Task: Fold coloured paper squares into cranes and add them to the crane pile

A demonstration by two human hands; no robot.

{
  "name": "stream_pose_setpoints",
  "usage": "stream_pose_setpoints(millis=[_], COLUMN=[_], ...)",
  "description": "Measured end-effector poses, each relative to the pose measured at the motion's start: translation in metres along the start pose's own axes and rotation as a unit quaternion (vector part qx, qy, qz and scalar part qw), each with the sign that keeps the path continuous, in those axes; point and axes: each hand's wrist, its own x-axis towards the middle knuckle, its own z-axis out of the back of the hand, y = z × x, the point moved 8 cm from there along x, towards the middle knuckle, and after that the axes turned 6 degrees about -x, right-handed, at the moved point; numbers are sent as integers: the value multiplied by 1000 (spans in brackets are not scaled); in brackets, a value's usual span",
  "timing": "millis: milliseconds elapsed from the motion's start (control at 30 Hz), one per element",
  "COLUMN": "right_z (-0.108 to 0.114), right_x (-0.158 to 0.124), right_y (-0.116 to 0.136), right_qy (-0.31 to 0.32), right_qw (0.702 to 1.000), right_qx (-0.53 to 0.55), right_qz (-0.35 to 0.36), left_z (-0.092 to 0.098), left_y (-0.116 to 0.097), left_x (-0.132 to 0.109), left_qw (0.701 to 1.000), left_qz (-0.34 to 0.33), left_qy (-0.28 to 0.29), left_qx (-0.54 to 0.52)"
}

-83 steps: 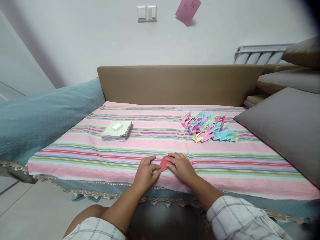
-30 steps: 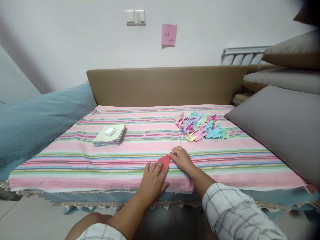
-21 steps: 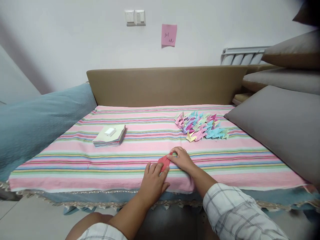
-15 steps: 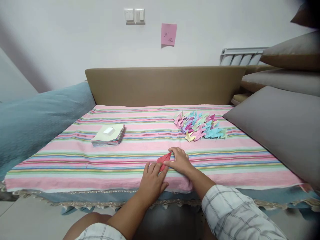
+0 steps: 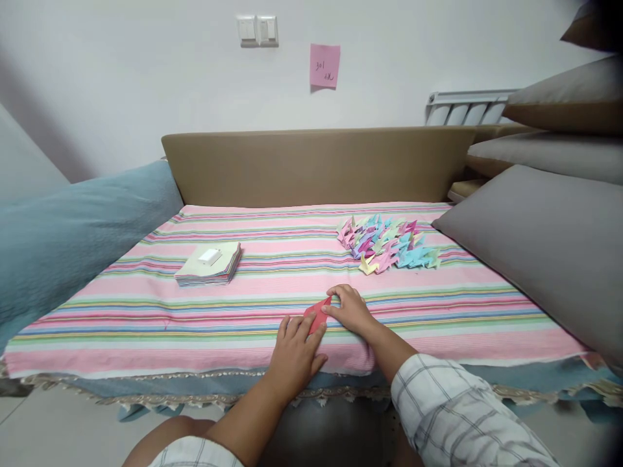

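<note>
- Left hand [image 5: 296, 347] is spreading its fingers over red folded paper [image 5: 316, 320], probably stopping slippage.
- Right hand [image 5: 351, 310] is curling thumb and forefinger narrowly at its far tip; can't tell if pinching.
- Paper is lying between hands on striped cloth [image 5: 272, 275], near front edge, presumably for easy reach.
- Folded cranes [image 5: 384, 246] are sitting beyond, apart.

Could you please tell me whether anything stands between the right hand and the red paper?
Nothing visible does: the right hand touches the red paper, the left hand rests on its near part, and the folded papers sit farther back, out of the way.
</note>
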Motion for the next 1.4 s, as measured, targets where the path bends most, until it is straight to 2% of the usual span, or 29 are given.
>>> stream_pose_setpoints(millis=[267, 400, 433, 500, 600, 667, 833, 1233, 1400], right_z=[0, 16, 23, 29, 11, 0, -8, -5, -2], right_x=[12, 5, 0, -14, -43, -58, -55, -41, -23], right_y=[-14, -15, -9, 20, 66, 78, 67, 48, 20], right_qy=[-49, -117, -140, -135, -5, 56, 88, 61, 27], right_qw=[996, 988, 986, 985, 957, 939, 954, 967, 989], right_qx=[77, 97, 90, 45, -3, -17, -27, -42, -18], right_qz=[-17, -35, -18, 98, 291, 339, 286, 242, 147], left_z=[0, 0, 0, -1, -1, -1, 0, -1, -3], left_y=[0, 0, 0, 1, 1, 1, 1, 1, 1], left_x=[0, 0, 0, -1, -1, -1, 0, -1, -2], left_qw=[1000, 1000, 1000, 1000, 1000, 1000, 1000, 1000, 1000], left_qz=[1, 4, 5, 5, 4, 2, 1, 10, 11], left_qy=[2, 6, 6, 3, -8, -16, -2, 16, 14], left_qx=[2, 3, 2, -2, -11, -18, -18, -1, 0])
